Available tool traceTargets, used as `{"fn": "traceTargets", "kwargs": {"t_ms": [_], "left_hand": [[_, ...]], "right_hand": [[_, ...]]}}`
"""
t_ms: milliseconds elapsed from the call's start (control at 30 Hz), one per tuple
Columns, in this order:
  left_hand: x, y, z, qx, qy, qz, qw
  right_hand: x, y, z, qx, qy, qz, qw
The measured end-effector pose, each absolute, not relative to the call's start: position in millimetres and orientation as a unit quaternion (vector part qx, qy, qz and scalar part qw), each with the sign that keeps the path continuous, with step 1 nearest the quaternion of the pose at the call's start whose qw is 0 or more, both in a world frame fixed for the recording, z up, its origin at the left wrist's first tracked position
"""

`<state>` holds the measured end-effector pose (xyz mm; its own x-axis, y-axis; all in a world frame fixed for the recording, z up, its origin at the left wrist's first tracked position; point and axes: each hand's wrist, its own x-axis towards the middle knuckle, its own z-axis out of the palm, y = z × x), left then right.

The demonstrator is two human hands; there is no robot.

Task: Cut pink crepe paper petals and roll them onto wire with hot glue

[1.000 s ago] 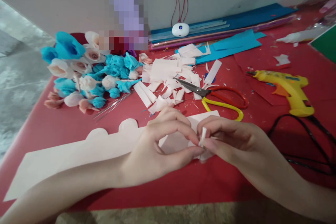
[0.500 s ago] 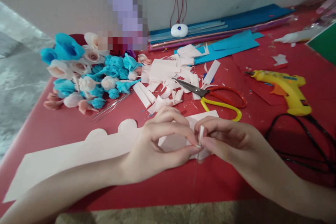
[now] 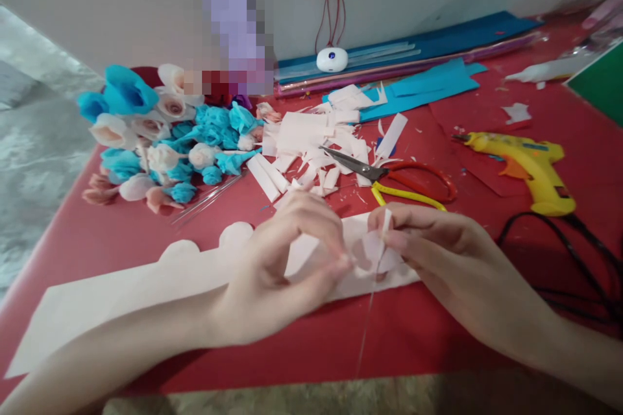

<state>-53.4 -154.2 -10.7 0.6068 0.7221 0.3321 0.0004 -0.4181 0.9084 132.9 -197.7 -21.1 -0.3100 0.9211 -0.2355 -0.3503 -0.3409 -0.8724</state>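
Between the thumb and fingers of my right hand (image 3: pixel 433 253) is a small pale paper piece (image 3: pixel 385 227), held upright with a thin wire (image 3: pixel 365 331) hanging below it. To its left, my left hand (image 3: pixel 296 259) has thumb and fingertips pinched together, apart from the paper piece; blur hides whether anything is between them. Behind both hands lie cut pale paper pieces (image 3: pixel 357 233) on the red table. A long pale paper sheet (image 3: pixel 121 288) with rounded tabs stretches under my left forearm. Scissors (image 3: pixel 370 172) with red and yellow handles rest just beyond my hands.
Blue, white and pink paper flowers (image 3: pixel 214 123) are heaped at the left back. Paper scraps (image 3: pixel 304 133) cover the middle. A yellow glue gun (image 3: pixel 528 155) with a black cord (image 3: pixel 559 301) lies at right. Blue paper (image 3: pixel 428 87) and a white device (image 3: pixel 332 59) are near the wall.
My left hand has moved left, away from the paper piece and wire. My right hand has shifted slightly up and right with the paper piece, and more of the wire shows.
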Motion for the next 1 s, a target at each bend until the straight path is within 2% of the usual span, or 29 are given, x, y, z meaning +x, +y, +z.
{"fn": "traceTargets", "kwargs": {"t_ms": [100, 267, 333, 600, 1000], "left_hand": [[-56, -144, -12, 0.714, 0.328, 0.402, 0.471], [-56, -125, -22, 0.775, 0.411, 0.277, 0.391], [-54, -124, -25, 0.781, 0.406, 0.277, 0.386], [-50, -143, -18, 0.708, 0.295, 0.305, 0.563], [-48, -151, -15, 0.604, 0.326, 0.296, 0.664]], "right_hand": [[135, -196, -19, -0.371, -0.370, 0.737, 0.426], [135, -195, -20, -0.351, -0.381, 0.763, 0.387], [134, -194, -20, -0.355, -0.381, 0.766, 0.377], [127, -191, -20, -0.367, -0.378, 0.772, 0.355], [127, -190, -20, -0.369, -0.400, 0.769, 0.335]]}}
